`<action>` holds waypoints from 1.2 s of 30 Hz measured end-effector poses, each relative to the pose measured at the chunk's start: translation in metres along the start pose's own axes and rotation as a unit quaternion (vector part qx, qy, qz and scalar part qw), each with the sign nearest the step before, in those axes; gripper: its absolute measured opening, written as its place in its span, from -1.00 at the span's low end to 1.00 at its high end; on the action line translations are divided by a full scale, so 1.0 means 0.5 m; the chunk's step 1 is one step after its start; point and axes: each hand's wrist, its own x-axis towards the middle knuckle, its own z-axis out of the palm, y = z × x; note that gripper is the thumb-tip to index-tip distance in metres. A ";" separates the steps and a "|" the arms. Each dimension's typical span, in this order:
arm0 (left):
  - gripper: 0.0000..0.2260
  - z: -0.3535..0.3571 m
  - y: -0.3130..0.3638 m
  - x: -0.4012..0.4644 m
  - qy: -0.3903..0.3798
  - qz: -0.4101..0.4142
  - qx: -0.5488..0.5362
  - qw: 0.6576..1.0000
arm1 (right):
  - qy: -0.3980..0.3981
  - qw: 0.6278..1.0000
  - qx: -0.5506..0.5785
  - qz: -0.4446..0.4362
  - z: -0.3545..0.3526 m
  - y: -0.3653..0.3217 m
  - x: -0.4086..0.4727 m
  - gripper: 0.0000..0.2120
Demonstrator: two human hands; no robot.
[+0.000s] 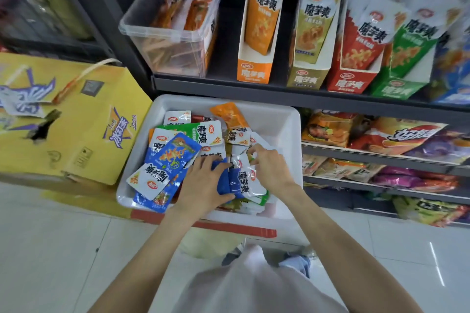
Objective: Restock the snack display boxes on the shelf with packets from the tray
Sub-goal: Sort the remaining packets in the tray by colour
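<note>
A white tray (pixel 284 119) below the shelf holds several mixed snack packets, blue, green, orange and white. My left hand (pixel 203 185) grips a bunch of blue packets (pixel 230 183) near the tray's front. My right hand (pixel 269 164) is beside it, its fingers pinching white-topped packets (pixel 240 160) in the pile. On the shelf above stand display boxes: orange (pixel 254 71), olive (pixel 305 79), red (pixel 348 81), green (pixel 394 87) and blue (pixel 447 84), each with upright packets inside.
A clear plastic tub (pixel 142 25) with orange packets sits at the shelf's left. A yellow carton (pixel 76 140) stands left of the tray. Lower shelves (pixel 381 157) on the right carry bagged snacks. White floor tiles (pixel 50 249) lie in front.
</note>
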 end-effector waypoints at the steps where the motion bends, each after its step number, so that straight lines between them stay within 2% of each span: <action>1: -0.33 -0.001 0.001 0.002 0.002 0.001 -0.004 1.000 | 0.016 1.000 -0.025 0.002 -0.008 0.006 -0.003 -0.54; 4: -0.36 -0.009 0.007 0.008 0.010 0.019 -0.018 1.000 | 0.032 0.996 -0.087 -0.004 -0.046 0.015 -0.017 -0.63; 6: -0.37 -0.021 0.020 0.018 0.021 0.035 -0.076 0.996 | 0.079 0.993 -0.076 -0.040 -0.085 0.020 -0.031 -0.71; 9: -0.41 -0.054 0.056 0.040 0.034 0.068 -0.192 0.978 | 0.180 0.970 0.018 -0.161 -0.148 0.031 -0.056 -0.80; 11: -0.54 -0.075 0.084 0.057 0.038 0.086 -0.211 0.973 | 0.209 0.954 0.104 -0.189 -0.195 0.038 -0.077 -0.83; 13: -0.75 -0.095 0.113 0.070 0.047 0.077 -0.263 0.960 | 0.231 0.940 0.206 -0.144 -0.234 0.052 -0.091 -0.79; 15: -0.93 -0.108 0.143 0.087 0.040 0.063 -0.365 0.928 | 0.266 0.912 0.302 -0.074 -0.261 0.077 -0.098 -0.74; 18: -0.88 -0.110 0.184 0.110 0.084 0.024 -0.432 0.898 | 0.347 0.889 0.300 0.004 -0.285 0.116 -0.111 -0.83; 20: -0.94 -0.113 0.202 0.126 0.210 0.056 -0.335 0.917 | 0.321 0.876 0.356 0.052 -0.292 0.129 -0.124 -0.88; 21: -0.91 -0.116 0.212 0.133 0.284 0.101 -0.254 0.919 | 0.270 0.864 0.418 0.074 -0.293 0.131 -0.130 -0.80; 23: -0.91 -0.110 0.232 0.147 0.376 0.223 -0.147 0.887 | 0.166 0.832 0.519 0.105 -0.294 0.138 -0.138 -0.62; 25: -0.88 -0.110 0.259 0.159 0.384 0.306 -0.108 0.865 | 0.159 0.824 0.532 0.113 -0.297 0.162 -0.138 -0.67; 27: -0.84 -0.108 0.289 0.173 0.365 0.344 -0.100 0.859 | 0.202 0.829 0.507 0.121 -0.310 0.197 -0.140 -0.83; 29: -0.82 -0.107 0.324 0.192 0.339 0.365 -0.100 0.861 | 0.239 0.827 0.496 0.114 -0.326 0.238 -0.147 -0.89; 32: -0.79 -0.100 0.387 0.228 0.297 0.366 -0.113 0.875 | 0.290 0.835 0.457 0.101 -0.363 0.298 -0.163 -0.90; 36: -0.74 -0.107 0.494 0.299 0.277 0.320 -0.194 0.885 | 0.403 0.838 0.361 0.066 -0.442 0.393 -0.186 -0.92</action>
